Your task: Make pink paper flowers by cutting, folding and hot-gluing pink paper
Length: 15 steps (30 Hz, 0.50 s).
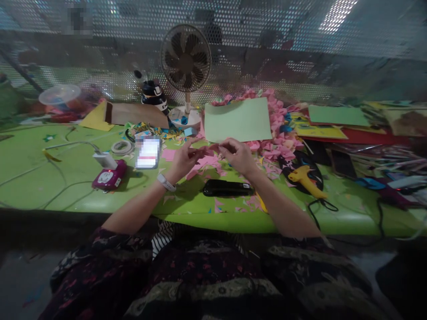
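Note:
Both hands are close together over the table, fingertips pinched. My left hand (pixel 185 159), with a pale band on its wrist, closes its thumb and fingers on a small piece of pink paper (pixel 208 148). The fingers of my right hand (pixel 237 155) pinch near the same piece's other end; their tips partly hide it. Below them lie pink paper scraps (pixel 209 165). A black stapler (pixel 228 188) rests between my forearms. Just beyond my hands, a pale green sheet (pixel 236 121) lies against a heap of folded pink paper pieces (pixel 278 116).
A lit phone (pixel 148 153), a tape roll (pixel 122 147) and a purple power socket (pixel 109 176) are to the left. A fan (pixel 186 58) stands behind. On the right are a yellow glue gun (pixel 307 180), a dark phone (pixel 347 163) and coloured sheets (pixel 338 115). Cords cross both sides.

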Each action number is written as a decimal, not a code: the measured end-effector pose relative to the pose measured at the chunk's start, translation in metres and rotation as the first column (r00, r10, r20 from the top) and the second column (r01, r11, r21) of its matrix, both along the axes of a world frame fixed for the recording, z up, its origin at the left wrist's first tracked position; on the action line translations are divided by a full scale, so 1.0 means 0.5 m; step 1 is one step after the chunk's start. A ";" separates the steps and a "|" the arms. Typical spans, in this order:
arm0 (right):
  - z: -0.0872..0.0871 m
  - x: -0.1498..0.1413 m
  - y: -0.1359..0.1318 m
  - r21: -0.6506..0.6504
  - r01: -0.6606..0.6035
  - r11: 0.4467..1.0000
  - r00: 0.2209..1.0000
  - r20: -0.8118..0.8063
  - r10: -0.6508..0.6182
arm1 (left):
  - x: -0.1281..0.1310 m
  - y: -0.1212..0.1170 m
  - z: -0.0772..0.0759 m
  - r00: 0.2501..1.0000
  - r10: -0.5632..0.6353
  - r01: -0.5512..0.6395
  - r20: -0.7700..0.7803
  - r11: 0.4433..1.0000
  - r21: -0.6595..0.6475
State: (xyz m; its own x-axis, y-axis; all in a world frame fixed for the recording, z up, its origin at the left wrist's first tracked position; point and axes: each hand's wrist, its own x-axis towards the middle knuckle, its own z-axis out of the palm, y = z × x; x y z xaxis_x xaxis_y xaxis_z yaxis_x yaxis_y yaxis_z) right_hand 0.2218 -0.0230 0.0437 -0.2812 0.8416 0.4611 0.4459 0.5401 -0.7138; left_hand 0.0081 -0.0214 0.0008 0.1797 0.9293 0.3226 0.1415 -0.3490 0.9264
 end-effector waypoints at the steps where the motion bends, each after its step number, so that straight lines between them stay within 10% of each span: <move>1: 0.002 -0.002 -0.004 0.003 -0.008 1.000 1.000 0.026 0.007 | 0.002 -0.002 0.004 0.998 -0.019 0.023 0.054 0.998 -0.059; 15: -0.007 -0.019 -0.020 0.043 0.026 0.999 0.973 0.230 -0.035 | 0.010 -0.027 0.037 0.962 -0.176 0.227 0.209 0.940 -0.256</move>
State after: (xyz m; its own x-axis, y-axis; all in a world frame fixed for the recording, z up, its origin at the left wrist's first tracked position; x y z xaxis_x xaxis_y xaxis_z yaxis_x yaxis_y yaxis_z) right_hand 0.2121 -0.0330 0.0400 -0.3585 0.8338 0.4198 0.6125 0.5495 -0.5682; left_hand 0.0129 -0.0349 0.0195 0.3352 0.9364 0.1044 -0.0830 -0.0810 0.9932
